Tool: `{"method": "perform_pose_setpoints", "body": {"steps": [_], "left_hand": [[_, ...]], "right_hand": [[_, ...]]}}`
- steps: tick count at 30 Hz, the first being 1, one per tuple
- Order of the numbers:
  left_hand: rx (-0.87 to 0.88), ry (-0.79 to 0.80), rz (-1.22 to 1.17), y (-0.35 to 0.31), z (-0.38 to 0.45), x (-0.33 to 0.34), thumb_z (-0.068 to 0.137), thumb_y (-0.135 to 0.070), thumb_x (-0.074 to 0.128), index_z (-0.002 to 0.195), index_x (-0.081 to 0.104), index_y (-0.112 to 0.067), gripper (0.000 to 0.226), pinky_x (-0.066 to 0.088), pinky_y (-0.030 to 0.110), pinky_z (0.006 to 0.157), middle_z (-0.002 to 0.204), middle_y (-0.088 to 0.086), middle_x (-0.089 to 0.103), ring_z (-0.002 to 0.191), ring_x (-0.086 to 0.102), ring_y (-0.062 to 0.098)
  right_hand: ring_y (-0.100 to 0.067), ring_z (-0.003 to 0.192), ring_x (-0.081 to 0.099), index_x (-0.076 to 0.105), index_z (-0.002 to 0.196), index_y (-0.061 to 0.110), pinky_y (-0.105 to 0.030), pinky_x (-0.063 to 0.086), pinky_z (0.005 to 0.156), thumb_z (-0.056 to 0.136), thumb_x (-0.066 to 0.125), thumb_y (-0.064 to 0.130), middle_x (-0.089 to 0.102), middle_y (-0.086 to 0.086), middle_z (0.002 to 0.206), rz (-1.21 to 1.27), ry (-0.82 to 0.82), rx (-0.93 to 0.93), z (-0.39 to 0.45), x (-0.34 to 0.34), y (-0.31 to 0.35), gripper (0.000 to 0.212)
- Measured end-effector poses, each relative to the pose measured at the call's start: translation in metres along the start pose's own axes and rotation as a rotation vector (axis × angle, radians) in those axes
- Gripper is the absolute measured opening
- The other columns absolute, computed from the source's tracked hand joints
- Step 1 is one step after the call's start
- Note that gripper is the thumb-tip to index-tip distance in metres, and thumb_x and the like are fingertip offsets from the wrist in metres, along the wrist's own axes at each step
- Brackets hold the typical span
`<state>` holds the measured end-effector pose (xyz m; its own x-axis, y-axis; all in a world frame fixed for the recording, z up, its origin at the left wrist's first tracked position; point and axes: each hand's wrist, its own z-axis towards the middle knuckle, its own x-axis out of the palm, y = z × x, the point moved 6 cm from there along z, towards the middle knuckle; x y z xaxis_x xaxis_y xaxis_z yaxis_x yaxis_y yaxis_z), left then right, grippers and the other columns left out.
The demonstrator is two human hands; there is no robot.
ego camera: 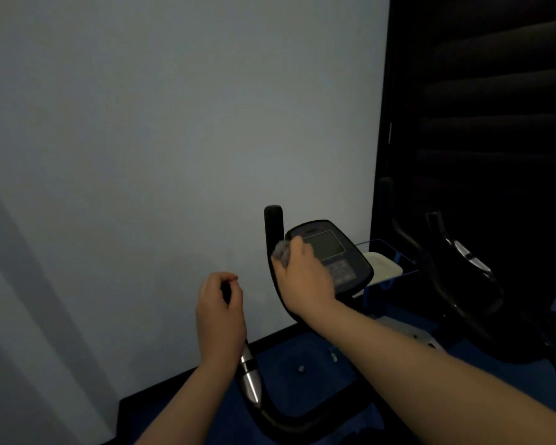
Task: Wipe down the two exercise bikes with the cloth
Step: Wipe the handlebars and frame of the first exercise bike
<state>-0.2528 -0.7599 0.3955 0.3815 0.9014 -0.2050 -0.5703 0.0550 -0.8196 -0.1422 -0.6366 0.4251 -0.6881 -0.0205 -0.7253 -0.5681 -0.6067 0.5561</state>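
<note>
A black exercise bike stands in front of me, its console (333,252) with a dark screen and keypad facing up. My right hand (304,277) grips a bunched grey cloth (281,250) against the console's left edge, beside the upright far handlebar (273,220). My left hand (220,311) is curled round the near handlebar grip, whose silver sensor section (249,374) shows below my wrist. A second black bike (456,277) stands to the right in deep shadow.
A pale wall (174,139) fills the left and centre, with a black skirting at its foot. A dark slatted panel (495,107) rises at the right. A blue wire rack holding a white pad (384,263) sits between the bikes. The floor is blue.
</note>
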Motion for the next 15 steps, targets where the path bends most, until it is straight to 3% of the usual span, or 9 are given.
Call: {"method": "perform_pose_setpoints", "body": {"steps": [3,8,12,15], "left_hand": [[-0.007,-0.004,-0.004,0.001,0.0,0.001,0.096,-0.012,0.053,0.093,0.06,-0.02,0.012,0.053,0.04,0.074,0.088,0.0,0.06,0.081,0.06,0.02],[-0.005,0.001,0.0,0.001,0.0,0.0,0.096,-0.012,0.053,0.093,0.06,-0.021,0.012,0.051,0.034,0.071,0.088,-0.001,0.06,0.081,0.059,0.02],[-0.004,-0.006,0.004,0.001,0.001,0.0,0.096,-0.012,0.053,0.093,0.06,-0.021,0.011,0.051,0.034,0.071,0.088,0.0,0.06,0.08,0.059,0.019],[-0.007,-0.008,0.008,0.001,0.001,0.001,0.095,-0.012,0.053,0.093,0.06,-0.02,0.011,0.052,0.036,0.071,0.088,0.001,0.06,0.08,0.06,0.02]], "right_hand": [[-0.031,0.099,0.056,0.039,0.111,0.012,-0.036,0.041,0.071,0.1,0.04,0.046,0.05,-0.012,0.114,-0.092,0.096,-0.037,0.009,-0.004,-0.013,0.035],[-0.029,0.098,0.054,0.034,0.117,0.014,-0.036,0.042,0.07,0.095,0.034,0.06,0.044,-0.01,0.117,0.043,-0.003,-0.032,0.008,-0.005,0.007,0.051],[-0.027,0.092,0.054,0.035,0.116,0.022,-0.035,0.045,0.068,0.1,0.034,0.048,0.042,-0.007,0.112,-0.045,0.07,-0.186,-0.018,0.005,-0.008,0.031],[-0.026,0.083,0.055,0.033,0.102,0.029,-0.034,0.04,0.063,0.099,0.044,0.042,0.041,0.0,0.106,0.118,0.064,-0.192,0.005,-0.013,-0.004,0.017]]}}
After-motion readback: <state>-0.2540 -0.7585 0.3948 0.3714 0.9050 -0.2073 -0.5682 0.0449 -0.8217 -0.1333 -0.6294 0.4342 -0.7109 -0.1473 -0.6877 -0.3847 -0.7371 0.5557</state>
